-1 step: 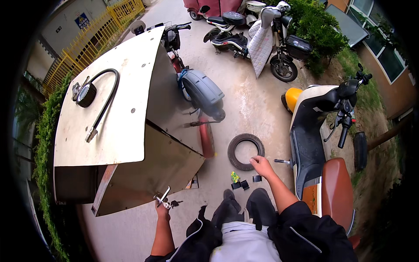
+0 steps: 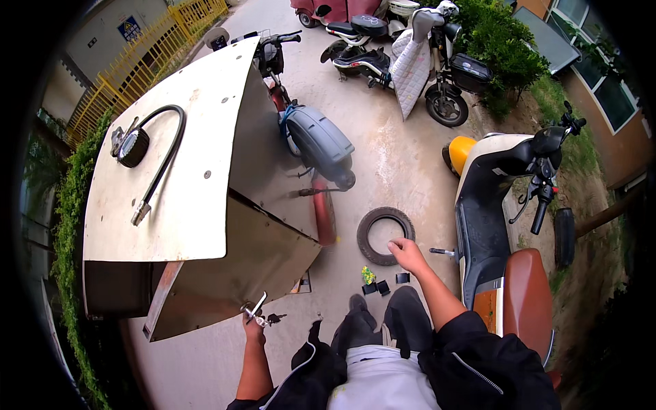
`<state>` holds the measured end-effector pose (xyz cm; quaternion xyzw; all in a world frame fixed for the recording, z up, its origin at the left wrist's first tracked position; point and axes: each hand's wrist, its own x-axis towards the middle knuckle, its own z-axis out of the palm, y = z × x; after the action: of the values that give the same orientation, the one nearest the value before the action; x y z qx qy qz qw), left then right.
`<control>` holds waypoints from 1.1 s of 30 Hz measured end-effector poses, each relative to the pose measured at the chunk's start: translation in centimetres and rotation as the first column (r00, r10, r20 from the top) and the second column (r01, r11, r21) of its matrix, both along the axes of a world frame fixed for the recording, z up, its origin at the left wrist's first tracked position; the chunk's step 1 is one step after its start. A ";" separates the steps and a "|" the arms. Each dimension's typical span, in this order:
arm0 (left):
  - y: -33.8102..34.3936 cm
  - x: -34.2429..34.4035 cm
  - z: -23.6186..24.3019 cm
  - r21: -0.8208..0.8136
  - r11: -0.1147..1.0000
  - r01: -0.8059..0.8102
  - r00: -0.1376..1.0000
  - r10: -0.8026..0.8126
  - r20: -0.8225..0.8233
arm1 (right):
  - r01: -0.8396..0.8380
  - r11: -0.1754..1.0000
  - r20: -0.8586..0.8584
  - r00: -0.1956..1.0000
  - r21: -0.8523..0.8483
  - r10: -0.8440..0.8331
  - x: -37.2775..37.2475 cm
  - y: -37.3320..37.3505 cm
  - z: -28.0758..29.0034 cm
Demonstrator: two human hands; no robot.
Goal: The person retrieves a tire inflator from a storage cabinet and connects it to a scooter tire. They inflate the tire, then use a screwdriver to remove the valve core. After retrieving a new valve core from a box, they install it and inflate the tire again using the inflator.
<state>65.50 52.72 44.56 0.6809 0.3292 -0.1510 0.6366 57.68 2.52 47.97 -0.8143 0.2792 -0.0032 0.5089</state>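
I saw a blue rectangular sign (image 2: 128,29) upper left. The left hand (image 2: 253,329) touched a silver metal lever (image 2: 258,304), grip unclear; the clenched right hand (image 2: 408,255) had edged upward.

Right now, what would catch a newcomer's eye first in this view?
Probably the big metal box on the left, a gauge with black hose on its pale top and the left hand at its silver handle. Then the black tire on the ground, partly covered by the right hand.
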 end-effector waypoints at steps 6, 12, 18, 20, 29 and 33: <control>1.6 -3.5 -3.0 0.102 0.994 0.028 0.983 -0.009 -0.185 | -0.340 0.909 0.143 0.939 0.241 0.313 11.8 5.3 7.1; -4.7 -8.2 1.5 0.198 0.980 -0.025 0.960 0.079 -0.269 | -0.285 0.665 0.317 0.706 -0.690 0.633 24.0 10.1 0.4; -6.8 -19.8 5.3 0.342 0.897 -0.279 0.870 0.387 -0.306 | -0.479 0.612 0.131 0.711 -0.629 0.691 30.7 6.4 -7.8; -8.1 -23.8 5.6 0.378 0.855 -0.354 0.805 0.485 -0.343 | -0.568 0.632 0.179 0.653 -0.527 0.736 30.9 6.5 -6.6; -14.5 -26.3 3.4 0.337 0.878 -0.340 0.769 0.466 -0.438 | -0.490 0.666 0.259 0.661 -0.562 0.705 31.2 3.5 -8.5; -12.4 -28.1 3.7 0.315 0.871 -0.378 0.790 0.481 -0.381 | -0.698 0.584 -0.077 0.666 -0.415 0.742 25.3 -0.5 -7.1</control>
<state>37.44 40.30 48.27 0.6008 0.6282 -0.1162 0.4805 82.99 2.06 40.90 -0.9430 -0.1092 0.1023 0.2973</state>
